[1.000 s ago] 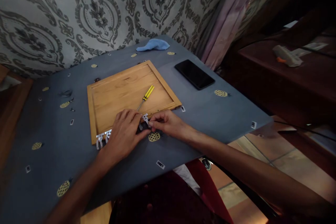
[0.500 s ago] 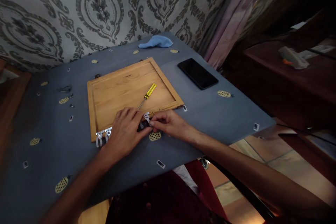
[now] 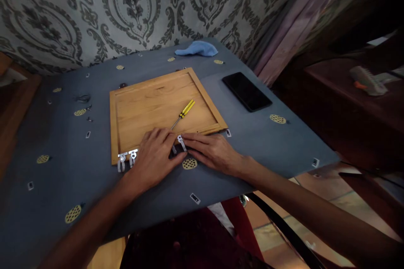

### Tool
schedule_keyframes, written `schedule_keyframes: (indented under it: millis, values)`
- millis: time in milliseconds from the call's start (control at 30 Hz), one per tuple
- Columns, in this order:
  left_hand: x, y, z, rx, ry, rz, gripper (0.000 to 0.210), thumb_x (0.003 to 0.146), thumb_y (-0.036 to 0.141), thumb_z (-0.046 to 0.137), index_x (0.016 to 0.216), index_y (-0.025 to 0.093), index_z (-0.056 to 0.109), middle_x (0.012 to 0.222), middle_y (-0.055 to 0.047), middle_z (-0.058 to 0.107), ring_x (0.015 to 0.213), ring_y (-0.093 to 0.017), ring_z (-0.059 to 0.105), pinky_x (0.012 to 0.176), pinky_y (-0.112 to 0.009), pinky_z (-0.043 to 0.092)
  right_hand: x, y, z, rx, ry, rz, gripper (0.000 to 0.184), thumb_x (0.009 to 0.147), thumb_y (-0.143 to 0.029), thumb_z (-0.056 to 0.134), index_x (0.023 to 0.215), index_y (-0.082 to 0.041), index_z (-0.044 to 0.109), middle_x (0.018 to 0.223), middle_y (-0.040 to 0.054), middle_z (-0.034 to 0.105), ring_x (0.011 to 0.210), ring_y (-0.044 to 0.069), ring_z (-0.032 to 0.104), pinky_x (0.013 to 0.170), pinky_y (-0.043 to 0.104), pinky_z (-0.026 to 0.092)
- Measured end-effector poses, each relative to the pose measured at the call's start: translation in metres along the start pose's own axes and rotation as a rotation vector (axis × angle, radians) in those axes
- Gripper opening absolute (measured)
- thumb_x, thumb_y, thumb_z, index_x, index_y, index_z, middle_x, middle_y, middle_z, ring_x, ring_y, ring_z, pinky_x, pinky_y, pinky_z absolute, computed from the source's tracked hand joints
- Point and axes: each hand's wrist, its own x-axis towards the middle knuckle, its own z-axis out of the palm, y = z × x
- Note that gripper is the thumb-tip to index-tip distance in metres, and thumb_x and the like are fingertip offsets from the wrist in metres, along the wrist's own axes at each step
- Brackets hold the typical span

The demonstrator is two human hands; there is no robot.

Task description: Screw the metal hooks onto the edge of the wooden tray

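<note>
A framed wooden cabinet door lies on the table. Along its near edge sit metal hinges: two at the left corner and one metal hinge between my hands. My left hand grips the near edge, fingers over the wood and thumb below, close to the hinge's dark gap. From the right, my right hand holds that hinge, its fingertips and thumb against the metal arm. Part of the edge is hidden under both hands. A yellow-handled screwdriver rests on the panel, its tip just beyond my left fingers.
A black phone lies right of the door, and a blue cloth at the back. Small dark metal pieces and screws are on the left of the patterned table cover. A patterned curtain hangs behind.
My right hand's fingers have straightened from a bent pinch and now lie flatter beside the hinge. My left hand stays on the door edge. The view has shifted slightly.
</note>
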Motion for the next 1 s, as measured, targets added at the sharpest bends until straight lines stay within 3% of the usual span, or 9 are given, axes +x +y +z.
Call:
schedule_keyframes:
  millis: [233,533,767,1000]
  values:
    - [-0.0030,0.0004,-0.0015,0.012,-0.043,-0.015,0.035,0.091,0.046,0.062,0.112,0.018,0.060,0.112,-0.009,0.064,0.106,-0.030,0.055,0.091,-0.047,0.045,-0.0006,0.0012,0.0016,-0.056,-0.034,-0.007,0.033,0.103,-0.022,0.045,0.130,-0.017,0.064,0.135,0.0123,0.065,0.111,0.024,0.070,0.089,0.040,0.061]
    - [-0.0059,-0.0009,-0.0015,0.027,0.001,-0.037,0.035,0.089,0.046,0.066,0.108,0.018,0.058,0.108,-0.007,0.064,0.102,-0.029,0.055,0.088,-0.044,0.046,0.0003,-0.0014,0.0005,-0.080,-0.051,-0.006,0.032,0.104,-0.022,0.043,0.126,-0.016,0.066,0.134,0.0134,0.065,0.105,0.025,0.072,0.085,0.040,0.062]
    - [-0.0058,-0.0015,-0.0009,0.019,0.011,-0.021,0.031,0.094,0.046,0.059,0.107,0.019,0.058,0.108,-0.007,0.064,0.102,-0.027,0.056,0.090,-0.043,0.046,0.0023,-0.0030,0.0007,-0.162,-0.006,-0.064,0.032,0.104,-0.020,0.041,0.116,-0.015,0.070,0.128,0.0126,0.069,0.094,0.022,0.074,0.074,0.036,0.063]
    - [-0.0053,-0.0011,-0.0031,0.005,-0.014,-0.029,0.029,0.092,0.042,0.065,0.107,0.019,0.056,0.110,-0.006,0.064,0.104,-0.027,0.057,0.092,-0.044,0.047,0.0020,-0.0038,0.0003,-0.201,0.047,-0.104,0.032,0.104,-0.019,0.041,0.117,-0.012,0.069,0.127,0.0126,0.070,0.093,0.020,0.075,0.074,0.033,0.064]
